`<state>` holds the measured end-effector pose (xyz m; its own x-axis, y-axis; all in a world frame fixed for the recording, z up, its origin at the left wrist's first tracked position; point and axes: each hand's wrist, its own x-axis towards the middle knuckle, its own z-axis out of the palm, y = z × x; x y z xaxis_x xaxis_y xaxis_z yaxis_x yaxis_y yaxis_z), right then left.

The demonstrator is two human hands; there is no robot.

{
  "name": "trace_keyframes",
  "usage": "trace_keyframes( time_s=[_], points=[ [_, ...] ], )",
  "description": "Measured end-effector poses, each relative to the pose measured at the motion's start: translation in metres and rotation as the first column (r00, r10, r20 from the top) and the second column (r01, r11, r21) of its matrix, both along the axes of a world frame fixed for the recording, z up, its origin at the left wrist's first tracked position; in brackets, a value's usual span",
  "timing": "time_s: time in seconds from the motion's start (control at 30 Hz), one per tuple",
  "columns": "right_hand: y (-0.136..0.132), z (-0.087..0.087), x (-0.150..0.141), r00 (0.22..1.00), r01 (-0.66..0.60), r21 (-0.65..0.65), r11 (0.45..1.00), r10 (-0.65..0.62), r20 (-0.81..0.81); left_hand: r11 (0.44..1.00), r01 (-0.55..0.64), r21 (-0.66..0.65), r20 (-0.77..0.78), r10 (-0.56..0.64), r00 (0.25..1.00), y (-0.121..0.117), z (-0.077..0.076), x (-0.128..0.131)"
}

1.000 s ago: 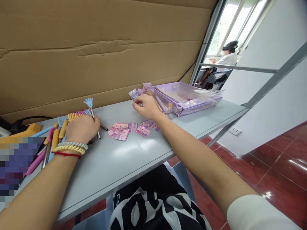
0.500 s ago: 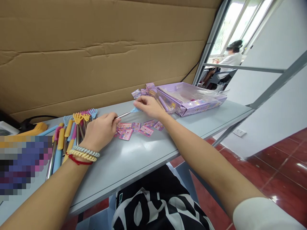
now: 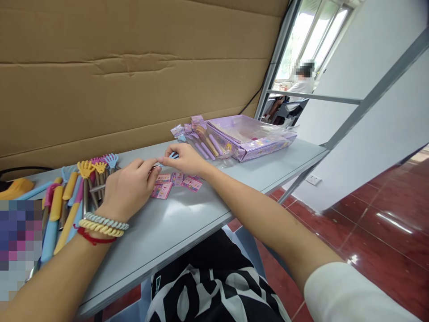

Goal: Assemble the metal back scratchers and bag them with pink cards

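Observation:
My left hand [image 3: 129, 185], with coiled bands and a red string at its wrist, is closed round the metal shaft of a back scratcher. My right hand [image 3: 187, 158] meets it fingertip to fingertip, its fingers curled round the blue hand-shaped head of that back scratcher [image 3: 174, 155]. Most of the scratcher is hidden by the hands. Just below them, small pink printed cards [image 3: 161, 190] lie scattered on the grey table. Beside my left forearm is a pile of loose back scratchers [image 3: 57, 203] with yellow, blue and pink grips and heads.
Back scratchers in clear bags [image 3: 208, 145] lie beyond my right hand, against a purple box [image 3: 264, 150] with clear plastic in it. Tall cardboard [image 3: 134, 94] lines the table's back edge. A metal frame stands at right; a person [image 3: 301, 85] sits farther off.
My right hand has moved left, up against my left hand. The metal shaft that showed between them is now mostly covered. The whole view has swung slightly right.

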<state>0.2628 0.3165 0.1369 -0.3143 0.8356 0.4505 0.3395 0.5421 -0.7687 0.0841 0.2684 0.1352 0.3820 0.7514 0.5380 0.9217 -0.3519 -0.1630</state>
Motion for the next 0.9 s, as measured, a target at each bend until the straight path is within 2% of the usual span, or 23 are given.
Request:
trace_keyframes(
  time_s=[0.07,0.17,0.27,0.4,0.5,0.6,0.77,0.9],
  points=[
    [-0.002,0.001,-0.002,0.979,-0.099,-0.077,0.992,0.084,-0.183,1.000,-0.010,0.003,0.038,0.010,0.999,-0.003,0.002,0.002],
    [-0.004,0.004,-0.002,0.877,-0.274,-0.163,0.948,0.177,-0.446,1.000,0.015,0.002,0.129,-0.015,0.991,-0.006,0.005,0.003],
    [-0.006,0.005,-0.002,0.785,-0.414,-0.161,0.896,0.262,-0.561,0.999,0.052,0.015,0.216,-0.054,0.975,-0.007,0.006,0.003],
    [-0.010,0.005,-0.004,0.819,-0.477,-0.148,0.866,0.377,-0.433,0.996,0.086,0.028,0.248,-0.090,0.965,-0.008,0.007,0.004],
    [-0.011,0.004,-0.008,0.879,-0.439,-0.108,0.892,0.401,-0.258,0.995,0.099,0.032,0.223,-0.103,0.969,-0.008,0.008,0.005],
    [-0.013,0.002,-0.011,0.924,-0.374,-0.109,0.921,0.361,-0.123,0.996,0.079,0.040,0.180,-0.085,0.980,-0.010,0.008,0.007],
    [-0.013,0.001,-0.012,0.930,-0.368,-0.287,0.884,0.357,-0.093,0.999,0.034,0.029,0.099,-0.037,0.994,-0.012,0.006,0.009],
    [-0.011,0.000,-0.015,0.915,-0.402,-0.285,0.870,0.375,-0.147,1.000,-0.014,-0.018,0.100,0.016,0.995,-0.016,0.009,0.011]
  ],
)
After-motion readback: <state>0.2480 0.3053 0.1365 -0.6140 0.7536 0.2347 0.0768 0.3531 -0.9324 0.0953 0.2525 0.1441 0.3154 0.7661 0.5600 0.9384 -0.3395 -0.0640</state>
